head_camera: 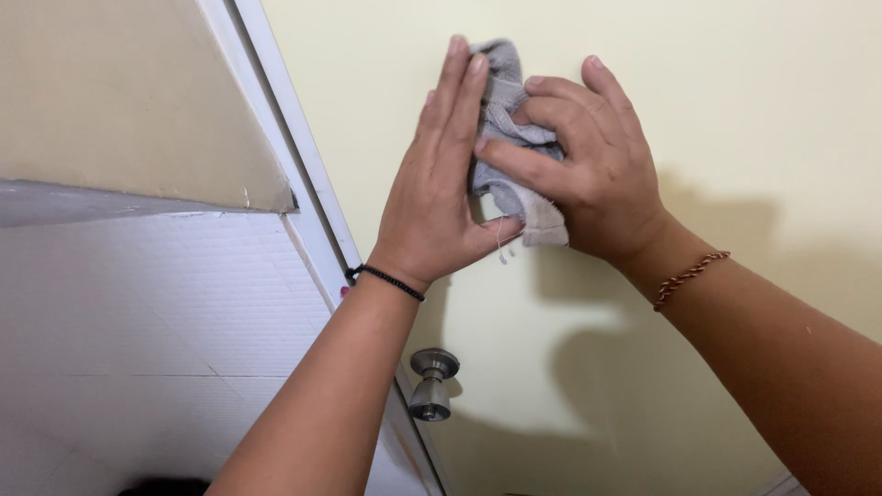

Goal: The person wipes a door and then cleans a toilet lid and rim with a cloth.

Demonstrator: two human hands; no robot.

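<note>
Both forearms rise from the near edge, the left one crossing in front of a round metal door knob (432,384) low on the pale yellow door (763,110). On the left wrist sits a black beaded band (386,280); on the right wrist, a thin braided reddish cord (689,277).

Higher up, the two hands meet on a bunched grey cloth (503,110) pressed flat against the door face. Left hand (441,193) lies open with fingers straight and together, palm to the door, its thumb hooked under the cloth's lower end. Right hand (593,165) is curled over the cloth from the right side, fingers bent and pinning the fabric — grasping it rather than resting on it.

The cloth's long axis runs up and down, slightly tilted, and it lies between the hands, touching both; the right hand covers more of it, while a frayed lower corner (542,228) with a loose thread hangs free below.

To the left stands the white door frame (303,174), then a beige wall (119,92) above white tiled wall (147,340) — no containers are in view
</note>
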